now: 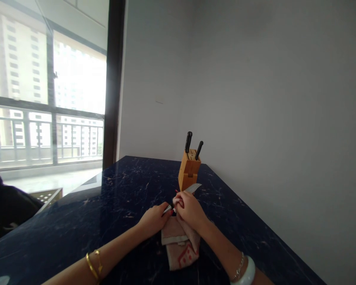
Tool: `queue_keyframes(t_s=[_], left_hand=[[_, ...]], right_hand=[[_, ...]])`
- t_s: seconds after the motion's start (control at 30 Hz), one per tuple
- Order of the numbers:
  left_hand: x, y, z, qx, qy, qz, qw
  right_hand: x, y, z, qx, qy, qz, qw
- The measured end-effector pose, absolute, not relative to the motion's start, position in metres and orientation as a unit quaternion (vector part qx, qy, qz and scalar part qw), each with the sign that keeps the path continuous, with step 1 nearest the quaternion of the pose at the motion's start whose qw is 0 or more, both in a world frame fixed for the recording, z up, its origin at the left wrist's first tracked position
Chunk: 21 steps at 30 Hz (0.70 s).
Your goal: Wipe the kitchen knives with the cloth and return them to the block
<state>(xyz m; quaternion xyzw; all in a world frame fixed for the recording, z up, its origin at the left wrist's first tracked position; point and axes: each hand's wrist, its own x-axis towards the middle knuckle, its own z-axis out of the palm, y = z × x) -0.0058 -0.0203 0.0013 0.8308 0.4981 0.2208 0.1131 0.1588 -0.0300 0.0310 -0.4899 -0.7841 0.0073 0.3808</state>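
Observation:
My left hand is closed round the handle of a knife, whose blade points away to the upper right. My right hand pinches part of a pink cloth around the knife near the base of the blade. The rest of the cloth hangs down onto the dark blue table, showing a red pattern at its lower end. Just behind the blade stands a wooden knife block with two black-handled knives in it.
The dark blue marbled table reaches to a grey wall at the back and right. On the left are a glass window and a black object beside the table. A pale round thing shows at the lower left.

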Motion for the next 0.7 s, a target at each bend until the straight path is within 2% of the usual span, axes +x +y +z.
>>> queue_keyframes(t_s=[0.2, 0.43, 0.7], left_hand=[[-0.005, -0.023, 0.003, 0.831, 0.502, 0.209, 0.114], [-0.004, -0.024, 0.006, 0.833, 0.504, 0.2, 0.109], [-0.004, -0.025, 0.005, 0.835, 0.499, 0.204, 0.108]], right_hand=[[0.176, -0.018, 0.035, -0.522, -0.75, 0.003, 0.406], [0.159, -0.031, 0.032, -0.49, -0.791, 0.004, 0.367], [0.178, -0.017, 0.032, -0.532, -0.756, -0.007, 0.382]])
